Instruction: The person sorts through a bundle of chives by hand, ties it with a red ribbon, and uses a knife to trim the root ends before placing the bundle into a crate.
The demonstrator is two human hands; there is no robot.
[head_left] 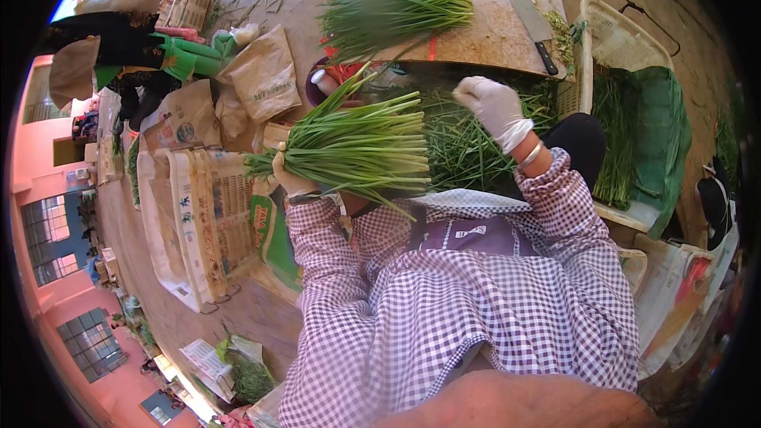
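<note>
My left hand [290, 179], in a white glove, grips a thick bundle of green chives [357, 147] near its root end; the leaves point right. My right hand [495, 107], also gloved, is raised over a loose pile of chives [464, 150] in front of me, fingers pinched on a thin stalk or two. Farther off, a wooden cutting board [491, 28] carries a second bundle of chives [392, 16] and a cleaver [535, 28] with a dark handle.
A white plastic crate [622, 43] with chives and green sheeting [658, 131] stands at the right. Flattened white crates [198, 214] and paper sacks [265, 75] lie at the left. A dark bowl [321, 87] sits near the board. Someone in green gloves [186, 55] crouches at upper left.
</note>
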